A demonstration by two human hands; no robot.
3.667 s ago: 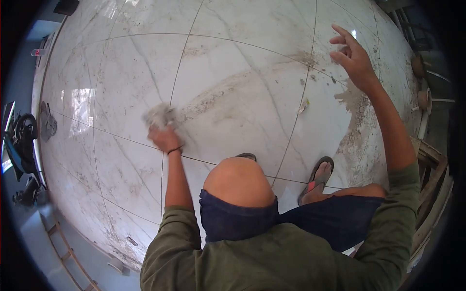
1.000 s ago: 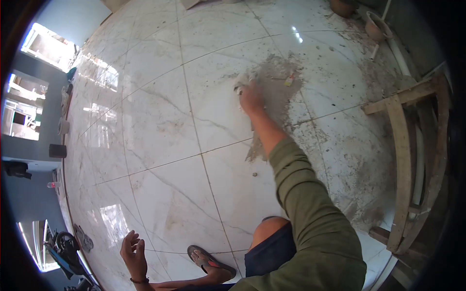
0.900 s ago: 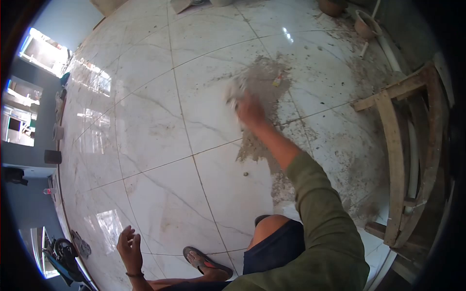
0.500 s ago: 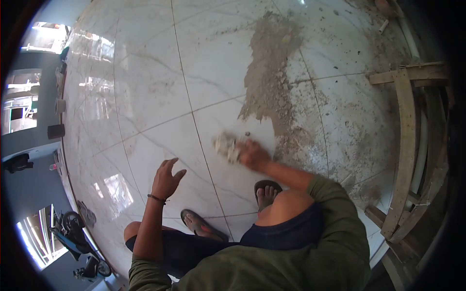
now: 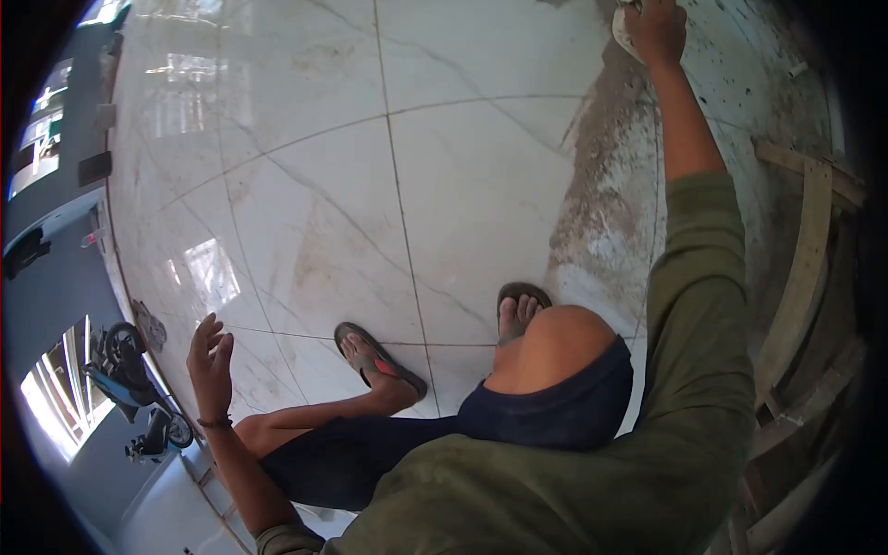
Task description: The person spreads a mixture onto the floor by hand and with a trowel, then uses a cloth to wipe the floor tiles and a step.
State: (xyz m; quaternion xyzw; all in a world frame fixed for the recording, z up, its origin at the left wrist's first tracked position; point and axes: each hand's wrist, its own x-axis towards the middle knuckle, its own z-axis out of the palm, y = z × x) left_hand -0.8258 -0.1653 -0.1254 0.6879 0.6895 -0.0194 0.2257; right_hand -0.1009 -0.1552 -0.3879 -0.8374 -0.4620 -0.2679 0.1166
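Right hand [image 5: 659, 26]: clenched on a pale rag [image 5: 622, 30], pressed to the floor [image 5: 462, 185].
Left hand [image 5: 211, 356]: open, fingers spread, empty.
Floor: glossy marble tiles, grey smear [image 5: 606, 185].
Room: wooden frame [image 5: 814, 250] right, motorbike [image 5: 129, 370] left.

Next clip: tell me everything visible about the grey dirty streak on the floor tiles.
The streak is a grey-brown, gritty-looking smear with wipe marks, lying flat on glossy white marbled tiles. It runs from the top of the view, where the right hand holds a pale cloth against it, down towards a sandalled foot.
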